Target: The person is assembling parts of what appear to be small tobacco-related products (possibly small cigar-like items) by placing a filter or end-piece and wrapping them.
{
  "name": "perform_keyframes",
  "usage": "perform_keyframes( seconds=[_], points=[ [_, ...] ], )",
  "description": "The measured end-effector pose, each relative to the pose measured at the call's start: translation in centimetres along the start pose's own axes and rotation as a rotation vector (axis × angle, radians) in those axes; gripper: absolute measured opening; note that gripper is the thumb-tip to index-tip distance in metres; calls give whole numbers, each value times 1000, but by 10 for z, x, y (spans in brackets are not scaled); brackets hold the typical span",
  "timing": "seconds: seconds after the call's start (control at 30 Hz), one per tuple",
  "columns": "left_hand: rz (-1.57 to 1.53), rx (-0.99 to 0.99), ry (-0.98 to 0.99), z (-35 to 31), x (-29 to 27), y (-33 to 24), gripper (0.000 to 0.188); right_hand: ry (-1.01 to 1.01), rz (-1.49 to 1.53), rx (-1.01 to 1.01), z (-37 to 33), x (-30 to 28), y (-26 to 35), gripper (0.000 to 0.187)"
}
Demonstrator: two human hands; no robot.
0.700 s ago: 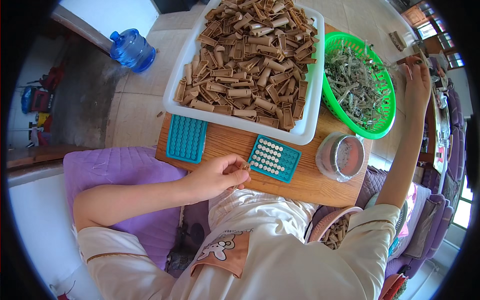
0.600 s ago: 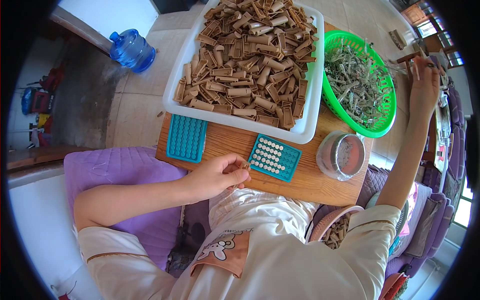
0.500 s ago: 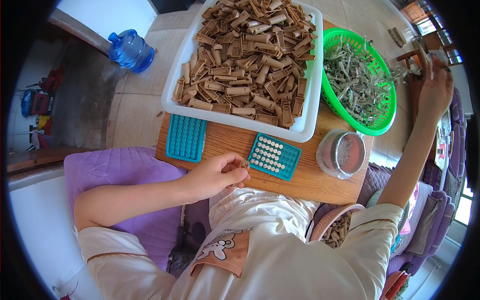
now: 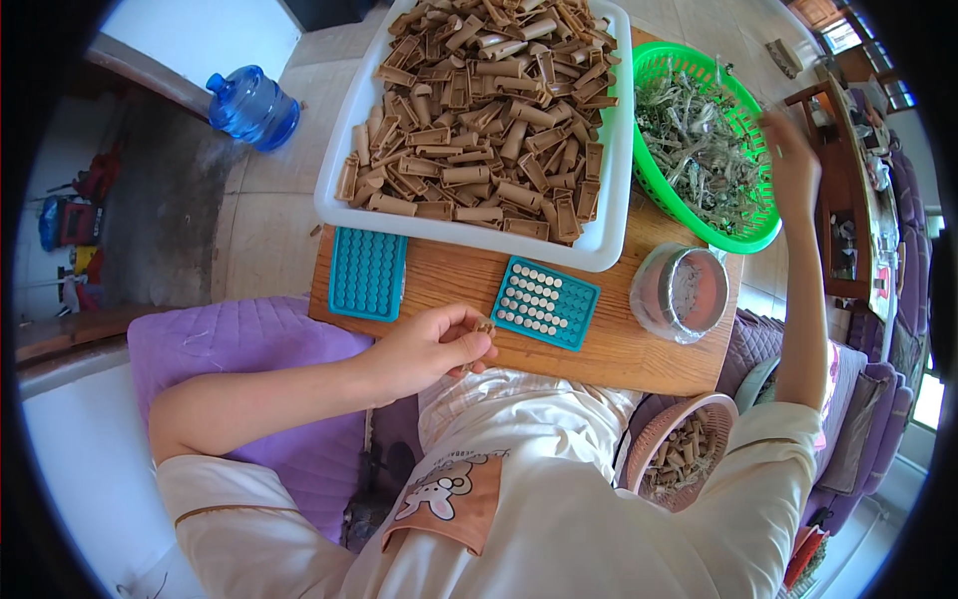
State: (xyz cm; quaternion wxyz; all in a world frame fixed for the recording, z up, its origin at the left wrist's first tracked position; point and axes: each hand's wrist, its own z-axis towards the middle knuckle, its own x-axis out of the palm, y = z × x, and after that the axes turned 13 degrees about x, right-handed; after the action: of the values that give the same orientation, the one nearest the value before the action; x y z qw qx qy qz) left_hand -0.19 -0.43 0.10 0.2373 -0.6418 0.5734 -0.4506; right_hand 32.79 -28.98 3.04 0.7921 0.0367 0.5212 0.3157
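Far right of the disc-dotted teal tray (image 4: 578, 302), I cannot tell if the right hand (image 4: 795, 178) grasps anything; just left of the tray, the left hand (image 4: 436, 347) pinches a small brown piece (image 4: 486, 326), visible end toward the tray, long axis hidden.

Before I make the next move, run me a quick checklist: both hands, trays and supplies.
1. Left hand gripping its small brown plastic piece: ok, pinched between thumb and fingers.
2. Right hand holding something: cannot tell; it's blurred, beside the round green plastic basket.
3. Teal rectangular tray with white discs lying on the brown wooden table: ok.
4. That tray fully loaded: not ok; its right-hand part shows no discs.
5. Second teal rectangular tray loaded: not ok; no white discs show.
6. White plastic tub stocked with brown plastic pieces: ok, heaped.
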Motion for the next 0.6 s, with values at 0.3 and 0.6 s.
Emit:
perform_keyframes(
  seconds=[0.3, 0.6],
  points=[
    [-10, -15, -8, 0, 1, 2, 17, 1058, -481, -45, -30, 6, -15, 29],
    [-6, -26, 2, -2, 0, 4, 18, 427, -240, 243, -7, 19, 13, 19]
  ],
)
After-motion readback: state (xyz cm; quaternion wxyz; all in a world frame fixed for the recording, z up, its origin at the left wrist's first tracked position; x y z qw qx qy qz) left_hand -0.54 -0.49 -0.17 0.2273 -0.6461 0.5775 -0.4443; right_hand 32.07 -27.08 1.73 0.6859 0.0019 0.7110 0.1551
